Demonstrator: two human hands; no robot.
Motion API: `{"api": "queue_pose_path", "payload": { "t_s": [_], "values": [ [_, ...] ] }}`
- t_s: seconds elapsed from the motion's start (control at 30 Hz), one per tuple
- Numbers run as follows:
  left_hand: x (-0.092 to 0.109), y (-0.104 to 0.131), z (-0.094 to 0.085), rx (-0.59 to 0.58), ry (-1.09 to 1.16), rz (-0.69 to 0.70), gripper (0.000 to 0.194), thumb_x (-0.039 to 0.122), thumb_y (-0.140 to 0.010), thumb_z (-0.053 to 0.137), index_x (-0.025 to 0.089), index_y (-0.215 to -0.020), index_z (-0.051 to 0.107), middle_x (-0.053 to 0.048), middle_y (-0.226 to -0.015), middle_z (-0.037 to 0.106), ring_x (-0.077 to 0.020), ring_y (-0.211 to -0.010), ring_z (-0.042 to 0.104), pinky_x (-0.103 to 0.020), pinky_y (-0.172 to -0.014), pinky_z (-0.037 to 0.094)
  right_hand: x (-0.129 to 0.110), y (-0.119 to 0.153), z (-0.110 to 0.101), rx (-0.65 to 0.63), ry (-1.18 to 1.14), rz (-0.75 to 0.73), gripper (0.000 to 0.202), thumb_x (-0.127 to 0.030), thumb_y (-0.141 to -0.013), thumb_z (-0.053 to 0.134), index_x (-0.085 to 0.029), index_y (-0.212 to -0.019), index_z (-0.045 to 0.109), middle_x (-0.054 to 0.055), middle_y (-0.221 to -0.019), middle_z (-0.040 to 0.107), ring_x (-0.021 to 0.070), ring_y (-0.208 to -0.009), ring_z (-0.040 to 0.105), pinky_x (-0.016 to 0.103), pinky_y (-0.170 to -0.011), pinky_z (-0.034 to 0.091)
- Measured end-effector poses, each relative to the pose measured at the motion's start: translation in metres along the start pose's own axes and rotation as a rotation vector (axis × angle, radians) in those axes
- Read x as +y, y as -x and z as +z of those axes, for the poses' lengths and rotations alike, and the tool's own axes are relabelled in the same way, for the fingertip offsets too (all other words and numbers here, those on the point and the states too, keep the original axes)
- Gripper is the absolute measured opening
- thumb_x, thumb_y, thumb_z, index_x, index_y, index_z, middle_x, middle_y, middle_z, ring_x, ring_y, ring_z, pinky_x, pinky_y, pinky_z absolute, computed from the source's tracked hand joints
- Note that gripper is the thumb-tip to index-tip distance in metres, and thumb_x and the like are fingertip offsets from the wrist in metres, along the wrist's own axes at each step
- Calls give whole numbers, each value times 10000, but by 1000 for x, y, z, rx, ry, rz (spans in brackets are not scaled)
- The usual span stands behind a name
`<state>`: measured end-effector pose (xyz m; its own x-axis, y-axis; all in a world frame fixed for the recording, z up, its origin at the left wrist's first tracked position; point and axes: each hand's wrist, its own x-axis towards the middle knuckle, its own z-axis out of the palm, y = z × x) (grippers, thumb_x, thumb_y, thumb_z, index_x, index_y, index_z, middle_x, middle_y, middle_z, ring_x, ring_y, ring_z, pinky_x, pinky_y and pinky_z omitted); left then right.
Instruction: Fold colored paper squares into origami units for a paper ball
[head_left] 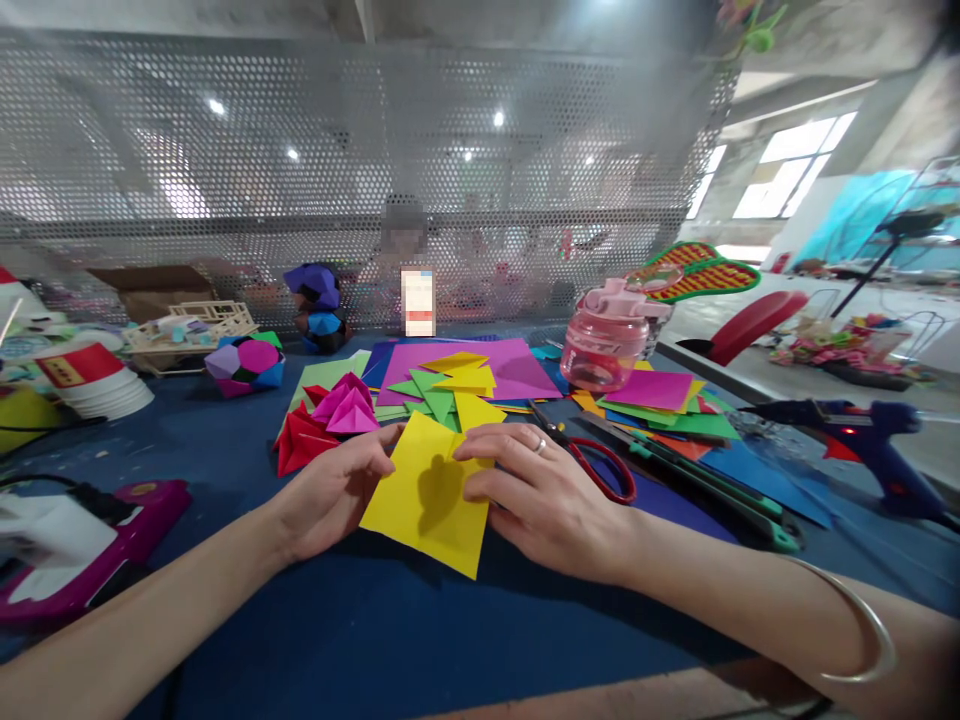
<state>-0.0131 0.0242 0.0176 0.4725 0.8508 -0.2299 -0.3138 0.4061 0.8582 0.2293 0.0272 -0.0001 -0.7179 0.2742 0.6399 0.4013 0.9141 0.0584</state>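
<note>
A square sheet of yellow paper [405,490] is held up at a tilt between my hands, above the blue table. My left hand [334,490] pinches its upper left edge between thumb and fingers. On the other side, my right hand [525,490], with a ring on one finger, grips the right edge; a shadow falls across the sheet. Just beyond lie folded yellow pieces [465,375] and folded green pieces [431,395]. Folded magenta pieces [346,405] and red ones [301,440] sit past my left hand. Red-handled scissors [607,470] lie beside my right hand.
A pink bottle [604,340] stands behind stacked coloured paper [649,390]. Green-and-black cutters [697,480] and a blue glue gun [862,430] are at right. On the left are a purple power strip [154,510], paper cups [97,380] and a paper ball [246,362]. Perforated metal [225,200] closes the back.
</note>
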Motion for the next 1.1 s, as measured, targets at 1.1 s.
{"api": "queue_pose_path", "payload": {
  "t_s": [1.1],
  "values": [
    [-13, 0, 6, -78, -150, 87, 620, 96, -792, 695, 209, -1363, 481, -129, -1274, 639, -283, -1122, 640, -333, -877, 529, -3, 1, -4, 1, 83, -236, 196, -122, -944, 521, -189, -1057, 667, 16, -1020, 727, 155, -983, 628, 381, -978, 374]
  ]
}}
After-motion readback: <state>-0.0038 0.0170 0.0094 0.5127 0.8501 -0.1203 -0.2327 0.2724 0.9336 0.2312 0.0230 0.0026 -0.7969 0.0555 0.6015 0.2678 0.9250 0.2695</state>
